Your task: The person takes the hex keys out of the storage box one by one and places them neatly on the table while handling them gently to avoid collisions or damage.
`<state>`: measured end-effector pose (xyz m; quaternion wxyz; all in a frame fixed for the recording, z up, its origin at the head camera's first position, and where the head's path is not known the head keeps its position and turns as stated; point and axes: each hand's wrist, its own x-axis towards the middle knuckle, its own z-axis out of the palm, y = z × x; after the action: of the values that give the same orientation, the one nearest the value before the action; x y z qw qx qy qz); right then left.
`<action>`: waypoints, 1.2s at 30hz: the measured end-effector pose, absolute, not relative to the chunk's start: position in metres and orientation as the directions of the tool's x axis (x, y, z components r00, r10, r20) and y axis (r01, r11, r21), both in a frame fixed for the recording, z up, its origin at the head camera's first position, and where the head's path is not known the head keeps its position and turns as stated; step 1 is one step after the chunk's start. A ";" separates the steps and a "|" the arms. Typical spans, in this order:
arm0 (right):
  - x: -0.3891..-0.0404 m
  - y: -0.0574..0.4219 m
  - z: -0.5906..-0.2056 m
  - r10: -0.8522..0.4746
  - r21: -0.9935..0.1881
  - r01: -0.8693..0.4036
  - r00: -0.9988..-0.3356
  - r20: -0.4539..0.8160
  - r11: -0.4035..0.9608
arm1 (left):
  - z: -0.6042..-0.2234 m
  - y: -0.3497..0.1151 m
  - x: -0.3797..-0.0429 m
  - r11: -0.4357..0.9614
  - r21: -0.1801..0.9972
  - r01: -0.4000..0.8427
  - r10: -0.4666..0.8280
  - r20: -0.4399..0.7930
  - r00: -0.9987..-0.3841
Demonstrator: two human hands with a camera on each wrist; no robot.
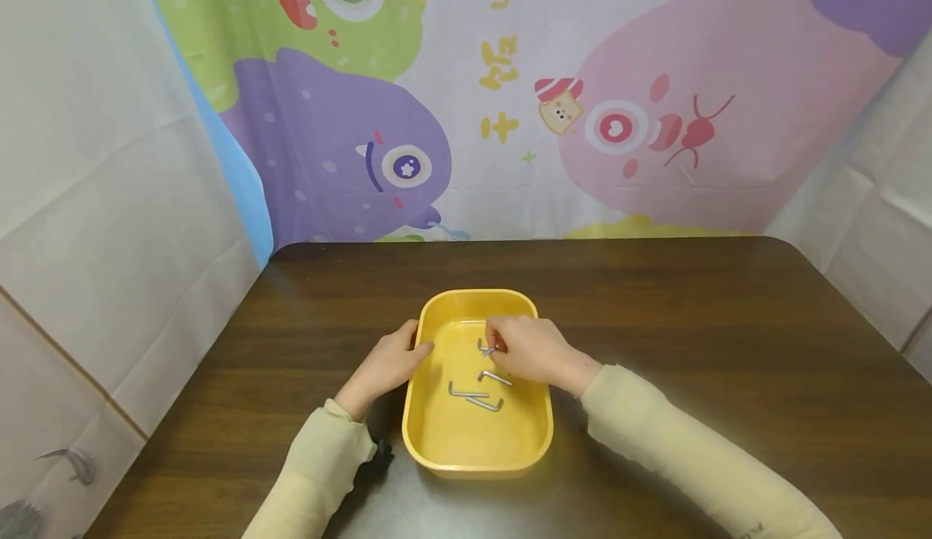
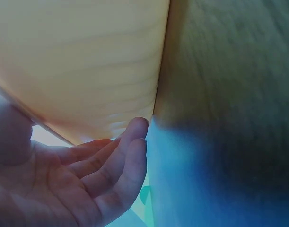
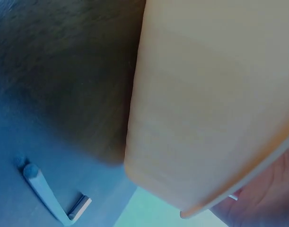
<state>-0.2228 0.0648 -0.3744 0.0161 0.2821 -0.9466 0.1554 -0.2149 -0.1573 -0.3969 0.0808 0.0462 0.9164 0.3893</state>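
Note:
A yellow plastic tray (image 1: 476,442) stands on the table, with several silver L-shaped hex keys (image 1: 469,394) lying on its floor. My left hand (image 1: 386,361) holds the tray's left side, thumb over the rim and fingers along the outer wall, as the left wrist view shows. Over the tray's right side, my right hand (image 1: 531,349) reaches in and its fingertips pinch a hex key (image 1: 484,348), largely hidden by the fingers. A silver tip (image 3: 234,197) shows by that hand above the rim in the right wrist view.
Another hex key (image 3: 48,198) lies on the table outside the tray's right wall, seen in the right wrist view. Dark wood table (image 1: 692,320) surrounds the tray. A cartoon-print curtain (image 1: 495,191) hangs behind the far edge. A small black object (image 1: 380,451) shows under the left sleeve.

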 end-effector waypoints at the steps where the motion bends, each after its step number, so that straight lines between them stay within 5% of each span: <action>1: -0.223 0.065 -0.374 -0.527 -0.291 -0.538 -0.841 0.122 0.791 | -0.397 -0.157 -0.215 0.694 0.720 0.024 0.148 -0.110 -0.983; 36: -0.222 0.103 -0.354 -0.404 -0.514 -0.483 -0.876 0.264 0.709 | -0.398 -0.157 -0.216 0.695 0.718 0.031 0.151 -0.103 -0.983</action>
<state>-0.2223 0.1026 -0.3537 0.0662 0.2404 -0.9221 0.2960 -0.2155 -0.1572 -0.3978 0.0771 0.0496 0.9174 0.3873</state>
